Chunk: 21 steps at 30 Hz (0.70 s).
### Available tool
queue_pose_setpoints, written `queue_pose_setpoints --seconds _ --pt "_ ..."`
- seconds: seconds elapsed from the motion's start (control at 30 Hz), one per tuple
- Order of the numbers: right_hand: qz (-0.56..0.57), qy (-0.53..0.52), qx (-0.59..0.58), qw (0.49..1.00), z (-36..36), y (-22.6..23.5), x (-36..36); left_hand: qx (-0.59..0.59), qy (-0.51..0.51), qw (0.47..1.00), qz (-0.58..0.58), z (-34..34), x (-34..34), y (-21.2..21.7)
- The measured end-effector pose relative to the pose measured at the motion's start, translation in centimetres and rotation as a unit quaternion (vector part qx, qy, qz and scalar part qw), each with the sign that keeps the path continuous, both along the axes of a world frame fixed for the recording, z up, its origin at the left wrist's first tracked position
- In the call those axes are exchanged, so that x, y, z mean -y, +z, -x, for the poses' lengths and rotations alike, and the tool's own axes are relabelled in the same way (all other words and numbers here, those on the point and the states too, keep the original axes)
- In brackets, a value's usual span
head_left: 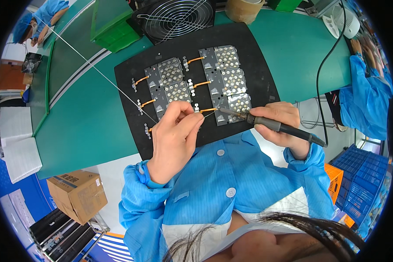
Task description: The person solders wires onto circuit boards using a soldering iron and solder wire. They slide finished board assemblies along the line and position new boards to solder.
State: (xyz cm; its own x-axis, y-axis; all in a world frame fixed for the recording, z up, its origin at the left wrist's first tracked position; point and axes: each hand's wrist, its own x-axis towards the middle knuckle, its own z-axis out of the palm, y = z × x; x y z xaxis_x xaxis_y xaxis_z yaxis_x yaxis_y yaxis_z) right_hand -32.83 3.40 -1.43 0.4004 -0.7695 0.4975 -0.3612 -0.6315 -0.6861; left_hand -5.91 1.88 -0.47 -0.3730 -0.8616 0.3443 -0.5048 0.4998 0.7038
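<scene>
My left hand (172,137) is closed, thumb and fingertips pinching a thin solder wire (209,115) whose end reaches the near right circuit board (222,117). My right hand (278,123) grips a soldering iron (288,130) with a black handle. The iron's tip points left, at or very near the joint where a short orange ribbon cable (208,110) meets that board; contact is too small to tell. Several such boards, with round silvery pads, lie in two columns on a black mat (257,65). The left column's near board is mostly hidden by my left hand.
Beyond the mat stand a black fan (175,19) with a wire guard, a green bin (113,28) and a tape roll (243,9). The iron's black cord (321,78) hangs at the right. Co-workers in blue sit at far left and right. A cardboard box (77,195) stands lower left.
</scene>
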Motion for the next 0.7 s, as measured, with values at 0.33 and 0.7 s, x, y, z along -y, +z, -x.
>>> queue_pose_setpoints --seconds 0.33,0.7 --pt "0.003 0.002 0.001 1.000 -0.1 0.1 0.2 -0.009 -0.012 1.000 -0.011 0.6 0.8 -0.5" --pt "0.001 -0.002 -0.005 1.000 0.0 0.2 0.3 -0.009 -0.011 0.999 -0.049 1.5 1.8 -1.6"
